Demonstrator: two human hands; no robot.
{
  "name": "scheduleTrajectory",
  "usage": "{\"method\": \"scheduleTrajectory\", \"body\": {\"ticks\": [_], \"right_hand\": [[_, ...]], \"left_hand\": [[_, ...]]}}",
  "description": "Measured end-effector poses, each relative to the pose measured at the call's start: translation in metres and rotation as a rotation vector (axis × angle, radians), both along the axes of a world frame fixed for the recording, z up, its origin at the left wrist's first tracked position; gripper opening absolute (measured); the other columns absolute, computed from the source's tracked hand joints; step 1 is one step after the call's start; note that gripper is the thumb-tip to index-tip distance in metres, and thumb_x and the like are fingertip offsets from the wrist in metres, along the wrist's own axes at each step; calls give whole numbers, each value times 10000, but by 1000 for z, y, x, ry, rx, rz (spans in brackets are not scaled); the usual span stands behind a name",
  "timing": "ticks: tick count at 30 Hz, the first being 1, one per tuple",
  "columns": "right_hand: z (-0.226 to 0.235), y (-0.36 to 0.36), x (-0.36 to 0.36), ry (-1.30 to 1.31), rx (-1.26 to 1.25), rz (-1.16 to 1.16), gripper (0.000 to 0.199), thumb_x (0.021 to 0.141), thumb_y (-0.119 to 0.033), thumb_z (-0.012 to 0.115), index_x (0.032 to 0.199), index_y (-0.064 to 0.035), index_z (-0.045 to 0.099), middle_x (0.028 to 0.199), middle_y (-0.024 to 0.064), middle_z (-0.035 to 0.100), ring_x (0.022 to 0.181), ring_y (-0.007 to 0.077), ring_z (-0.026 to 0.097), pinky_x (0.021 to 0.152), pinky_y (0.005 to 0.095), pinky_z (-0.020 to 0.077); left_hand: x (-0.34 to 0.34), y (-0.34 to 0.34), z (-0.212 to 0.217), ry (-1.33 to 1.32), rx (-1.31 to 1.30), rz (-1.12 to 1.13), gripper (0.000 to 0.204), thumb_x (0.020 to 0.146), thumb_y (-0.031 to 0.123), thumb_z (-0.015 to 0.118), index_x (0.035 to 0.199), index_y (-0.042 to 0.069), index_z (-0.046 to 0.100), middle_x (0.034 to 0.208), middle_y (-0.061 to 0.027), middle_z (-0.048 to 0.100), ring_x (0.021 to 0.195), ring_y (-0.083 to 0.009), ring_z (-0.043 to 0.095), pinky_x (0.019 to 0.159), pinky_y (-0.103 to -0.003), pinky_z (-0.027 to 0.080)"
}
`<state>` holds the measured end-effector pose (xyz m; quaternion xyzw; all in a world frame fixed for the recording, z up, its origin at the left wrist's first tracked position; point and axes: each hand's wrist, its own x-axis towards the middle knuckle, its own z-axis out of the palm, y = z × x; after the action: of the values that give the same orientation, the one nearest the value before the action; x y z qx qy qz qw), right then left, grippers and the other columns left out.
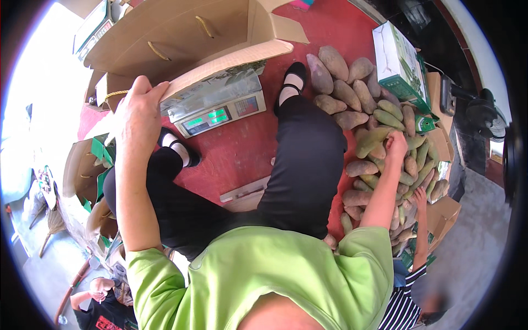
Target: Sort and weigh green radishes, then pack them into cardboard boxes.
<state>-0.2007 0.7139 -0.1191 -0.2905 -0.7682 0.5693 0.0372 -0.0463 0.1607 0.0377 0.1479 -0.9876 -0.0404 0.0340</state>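
Observation:
My left hand [138, 113] is closed on the near edge of a large open cardboard box [220, 63], which has yellow rope handles [204, 26]. Beneath the box sits a digital scale [223, 115] with a lit green display. Over on the right, my right hand [395, 144] is closed on one end of a long greenish tuber [372, 142]. Around it spreads a heap of sweet-potato-like tubers [360, 166], some brownish purple, some greenish. The fingertips of my right hand are partly hidden.
Another person's hand [421, 198], with a striped sleeve [404, 302], reaches into the heap. A green and white carton [399, 66] stands behind it. More open boxes [80, 170] are at my left. A second person [104, 302] is at lower left. A black fan [487, 115] stands far right.

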Motion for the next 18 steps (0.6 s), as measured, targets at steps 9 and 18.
{"method": "scheduleTrajectory", "body": {"ticks": [9,18], "right_hand": [[219,-129,-29,481,171,576,61,774,-57,569,723,-25,571,655,-18,462,610,69,401,578,204,298],[316,-341,-51,792,-64,1139,166,847,27,516,738,-26,628,699,-6,565,698,67,564,690,218,480]], "left_hand": [[3,-12,-3,48,-15,-58,296,805,4,576,1059,107,686,836,-111,482,764,-293,571,686,-397,467],[9,-16,-4,46,-43,-70,351,740,-26,574,1036,118,695,848,-97,497,856,-266,573,728,-368,470]]}}
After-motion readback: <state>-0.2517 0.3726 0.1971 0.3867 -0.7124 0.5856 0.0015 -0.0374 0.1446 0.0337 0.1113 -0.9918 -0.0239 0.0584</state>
